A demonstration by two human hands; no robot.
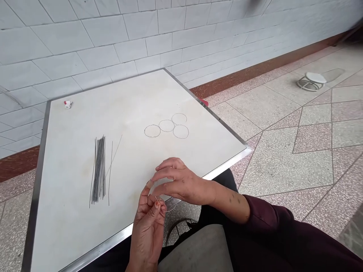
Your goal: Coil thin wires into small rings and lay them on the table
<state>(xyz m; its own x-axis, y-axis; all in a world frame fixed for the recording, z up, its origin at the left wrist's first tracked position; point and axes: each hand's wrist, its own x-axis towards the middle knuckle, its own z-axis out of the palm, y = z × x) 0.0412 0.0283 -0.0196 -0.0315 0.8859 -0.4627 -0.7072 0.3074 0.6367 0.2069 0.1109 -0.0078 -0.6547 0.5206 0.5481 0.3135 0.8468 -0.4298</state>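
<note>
Over the table's front edge, my left hand (149, 226) pinches a thin bent wire (170, 209) between thumb and fingers. The wire curves out to the right of those fingertips, and a short end sticks up by the thumb. My right hand (183, 183) arches just above, its fingers curved and apart. Its fingertips come close to the left fingers; whether they touch is hard to see. Beyond the hands, several wire rings (152, 136) lie grouped on the table. To the left lies a bundle of straight dark wires (99, 170), with two loose wires (110, 177) beside it.
The white table (70, 226) has a metal rim and stands near a tiled wall (141, 30). A small red-and-white object (68, 104) sits at its far left corner. On the floor at right is a white-topped stool (315, 78). A grey cloth (195, 251) covers my lap.
</note>
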